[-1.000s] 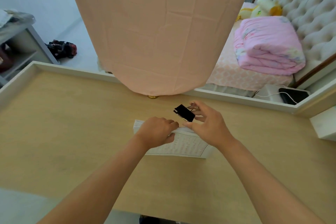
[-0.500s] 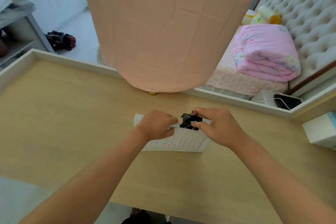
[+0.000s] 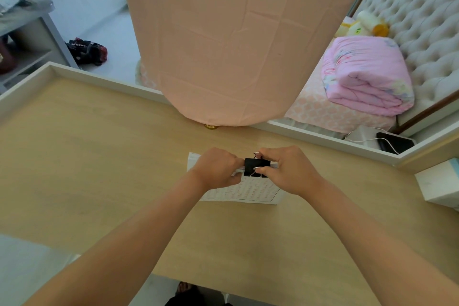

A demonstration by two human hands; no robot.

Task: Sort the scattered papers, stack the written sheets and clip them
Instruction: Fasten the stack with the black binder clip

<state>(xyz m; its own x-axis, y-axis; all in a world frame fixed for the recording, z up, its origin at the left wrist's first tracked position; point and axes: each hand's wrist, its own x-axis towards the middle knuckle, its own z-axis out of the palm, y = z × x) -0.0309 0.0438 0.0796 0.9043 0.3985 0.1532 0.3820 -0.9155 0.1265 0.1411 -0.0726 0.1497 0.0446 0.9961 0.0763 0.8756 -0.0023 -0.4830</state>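
Your right hand (image 3: 290,171) pinches the binder clip (image 3: 257,166); your left hand (image 3: 218,169) grips the written sheets (image 3: 248,190). Let go early and they could slide.

The right hand (image 3: 290,171) pinches a black binder clip (image 3: 255,167), seemingly astride the sheets (image 3: 248,190) gripped by the left hand (image 3: 216,169).

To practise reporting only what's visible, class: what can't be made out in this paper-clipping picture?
Head view:
- Sheet count in the stack of sheets: only the top shows.
- Its writing: too small, blurred.
- Whether the binder clip bites the edge: left hand and right hand cover it.
- Gold object: mostly under the pink cloth.
- White box: cut by right edge.
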